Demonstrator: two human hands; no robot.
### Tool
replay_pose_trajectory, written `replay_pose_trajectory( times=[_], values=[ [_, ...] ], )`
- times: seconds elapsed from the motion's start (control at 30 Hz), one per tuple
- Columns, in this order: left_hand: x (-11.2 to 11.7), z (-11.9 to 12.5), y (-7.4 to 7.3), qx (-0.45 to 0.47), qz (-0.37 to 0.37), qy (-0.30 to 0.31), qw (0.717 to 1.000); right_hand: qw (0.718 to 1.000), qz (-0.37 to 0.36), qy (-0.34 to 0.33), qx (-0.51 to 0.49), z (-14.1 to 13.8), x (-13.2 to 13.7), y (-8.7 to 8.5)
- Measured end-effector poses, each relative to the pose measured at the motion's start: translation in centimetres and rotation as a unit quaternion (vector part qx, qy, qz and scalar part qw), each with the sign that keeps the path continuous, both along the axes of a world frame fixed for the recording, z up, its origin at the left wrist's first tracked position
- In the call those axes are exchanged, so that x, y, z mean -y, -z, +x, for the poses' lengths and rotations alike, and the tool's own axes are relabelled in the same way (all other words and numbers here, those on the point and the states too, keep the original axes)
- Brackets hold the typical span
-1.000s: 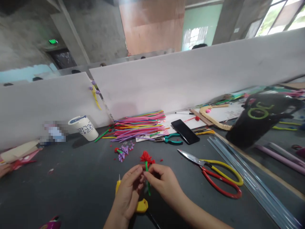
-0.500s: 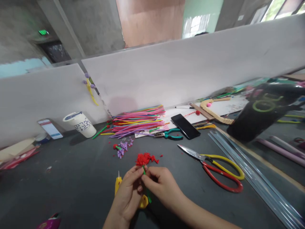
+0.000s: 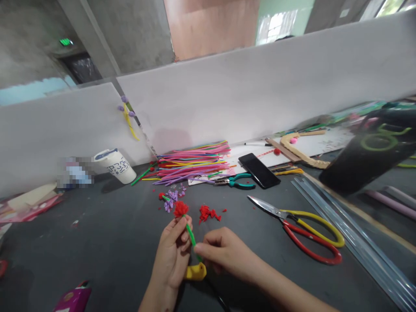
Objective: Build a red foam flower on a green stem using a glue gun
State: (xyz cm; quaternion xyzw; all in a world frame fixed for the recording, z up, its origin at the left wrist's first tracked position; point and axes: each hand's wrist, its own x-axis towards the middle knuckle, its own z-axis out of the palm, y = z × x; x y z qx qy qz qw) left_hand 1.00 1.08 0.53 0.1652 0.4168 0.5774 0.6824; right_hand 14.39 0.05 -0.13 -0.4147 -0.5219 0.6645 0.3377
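Observation:
A flower with a fluffy red head [image 3: 181,209] and a green pipe-cleaner stem [image 3: 191,235] is between both hands. My left hand [image 3: 172,251] is closed, pinching the stem just beneath the head. Lower down, the thumb and fingers of my right hand [image 3: 225,250] close on the same stem. A yellow tool, apparently a glue gun [image 3: 195,272], lies under the hands, mostly covered by the left one. Loose red snippets [image 3: 208,213] lie beyond the right hand, and purple snippets [image 3: 172,198] sit behind the flower head.
Large scissors [image 3: 286,216] with red and yellow handles lie right, beside clear plastic sticks [image 3: 354,238]. Farther back are pliers [image 3: 238,181], a black phone [image 3: 259,170], pipe cleaners [image 3: 195,162] and a white cup [image 3: 116,165]. A purple box [image 3: 73,300] lies front left.
The flower has come up and left, away from the red snippets. My right hand has slid down the stem, so more green shows between the hands. The view has shifted slightly.

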Motion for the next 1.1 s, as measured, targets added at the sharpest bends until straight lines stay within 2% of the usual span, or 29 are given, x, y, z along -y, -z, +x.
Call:
replay_pose_trajectory(
  times=[0.13, 0.27, 0.57, 0.73, 0.83, 0.93, 1.03, 1.1],
  values=[
    [0.4, 0.1, 0.1, -0.009, -0.014, -0.001, 1.000, 0.998, 0.013, 0.049, -0.045, 0.5, -0.2, -0.9],
    [0.8, 0.5, 0.2, -0.016, -0.039, -0.007, 0.999, 0.996, -0.011, 0.031, -0.079, 0.0, 0.1, -1.2],
    [1.2, 0.8, 0.0, -0.029, -0.063, 0.032, 0.997, 0.994, -0.047, 0.029, -0.094, -0.3, 0.8, -0.9],
    [1.1, 0.8, 0.0, -0.056, -0.046, 0.041, 0.997, 0.997, -0.021, 0.035, -0.069, -0.3, 0.7, -0.8],
    [1.0, 0.7, -0.2, -0.078, -0.023, 0.030, 0.996, 0.996, 0.033, 0.075, -0.033, -0.2, 0.5, -0.7],
    [1.1, 0.7, -0.3, -0.102, -0.006, 0.021, 0.995, 0.980, 0.115, 0.162, 0.014, 0.3, 0.3, -0.7],
    [1.3, 0.8, -0.2, -0.125, 0.004, 0.029, 0.992, 0.925, 0.291, 0.221, 0.104, 0.9, 0.3, -0.5],
    [1.4, 1.0, -0.2, -0.139, 0.008, 0.042, 0.989, 0.877, 0.398, 0.220, 0.158, 1.3, 0.4, -0.3]
  ],
)
